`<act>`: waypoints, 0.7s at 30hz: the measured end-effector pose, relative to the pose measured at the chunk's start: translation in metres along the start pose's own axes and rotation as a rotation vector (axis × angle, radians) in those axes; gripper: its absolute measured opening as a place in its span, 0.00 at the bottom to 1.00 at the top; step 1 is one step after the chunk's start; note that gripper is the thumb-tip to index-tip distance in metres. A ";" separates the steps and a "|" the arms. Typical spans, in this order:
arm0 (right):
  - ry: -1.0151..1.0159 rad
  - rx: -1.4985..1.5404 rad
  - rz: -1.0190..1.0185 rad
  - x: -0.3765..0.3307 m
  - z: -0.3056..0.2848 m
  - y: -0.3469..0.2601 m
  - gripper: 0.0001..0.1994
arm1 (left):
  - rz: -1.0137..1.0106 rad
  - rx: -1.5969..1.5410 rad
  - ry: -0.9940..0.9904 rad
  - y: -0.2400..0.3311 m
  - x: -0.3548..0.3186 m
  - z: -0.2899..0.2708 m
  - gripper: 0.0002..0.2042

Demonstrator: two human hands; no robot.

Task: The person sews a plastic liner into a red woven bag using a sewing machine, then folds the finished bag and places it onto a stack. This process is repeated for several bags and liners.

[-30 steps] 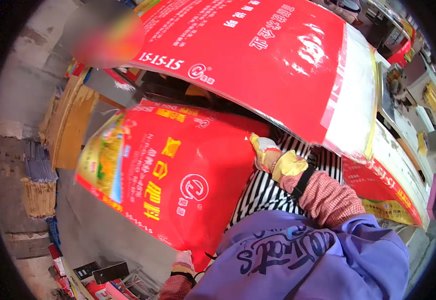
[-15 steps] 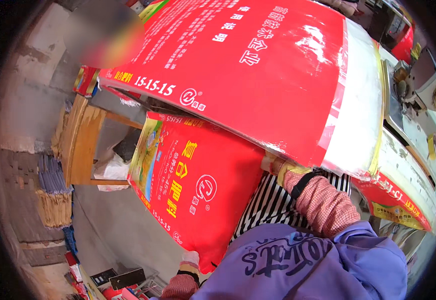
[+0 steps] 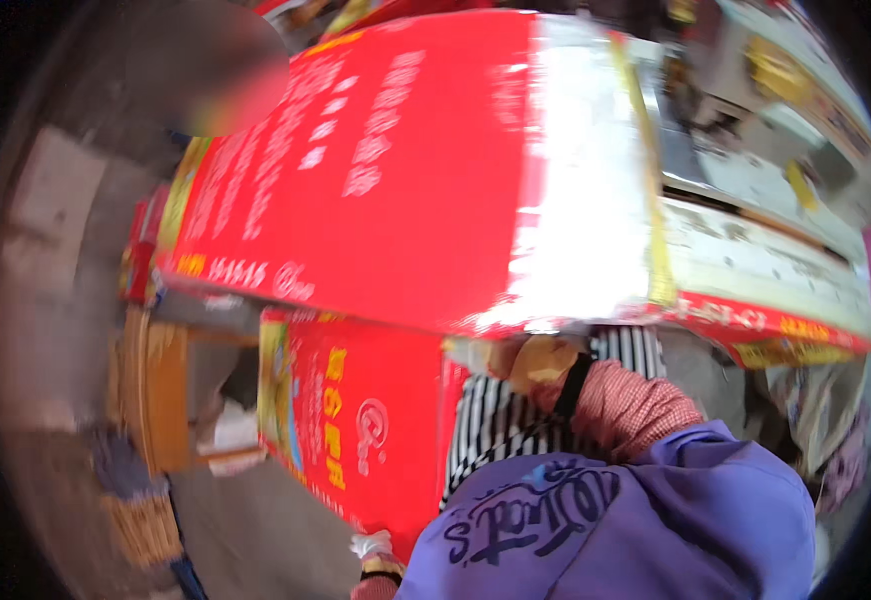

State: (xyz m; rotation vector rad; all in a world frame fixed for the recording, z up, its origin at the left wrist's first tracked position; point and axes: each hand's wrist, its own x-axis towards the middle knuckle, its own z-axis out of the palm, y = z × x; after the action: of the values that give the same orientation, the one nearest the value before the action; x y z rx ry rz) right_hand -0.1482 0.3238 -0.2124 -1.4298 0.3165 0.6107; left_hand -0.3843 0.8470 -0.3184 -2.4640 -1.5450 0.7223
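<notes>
Sack (image 3: 396,430) now meets the upper sack's (image 3: 406,200) edge, dark gap gone, seemingly better aligned, left hand (image 3: 376,547) pinching its corner, right hand's (image 3: 531,366) grip unclear.

Seen from here: yellow-lettered red plastic sack (image 3: 401,455), upper edge hidden beneath the broad red-and-white plastic sheet (image 3: 446,200), print blurred; pale-gloved right hand (image 3: 524,362), grip too blurred to tell.

Over here the pale, speckled worktop (image 3: 756,186) carries a boxy light-grey fixture (image 3: 786,130), and 1 large red-and-white sack (image 3: 426,200) spreads beside it, hiding whatever lies beneath.
</notes>
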 end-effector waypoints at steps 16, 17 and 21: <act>0.982 0.053 -0.454 -0.157 -0.214 -0.127 0.24 | 2.485 -0.547 0.503 0.372 -0.495 -0.346 0.07; 1.024 -0.303 -0.347 -0.137 -0.248 -0.123 0.23 | 2.535 -0.546 0.441 0.376 -0.506 -0.346 0.07; 0.757 -0.219 0.085 -0.134 -0.236 -0.186 0.23 | 2.532 -0.533 0.383 0.378 -0.500 -0.338 0.07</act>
State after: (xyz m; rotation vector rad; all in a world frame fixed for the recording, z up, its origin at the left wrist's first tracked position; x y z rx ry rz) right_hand -0.1152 0.0613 -0.0164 -1.8323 0.9308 0.1454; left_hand -0.0978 0.2770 -0.0017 -2.9036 2.3318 -0.3394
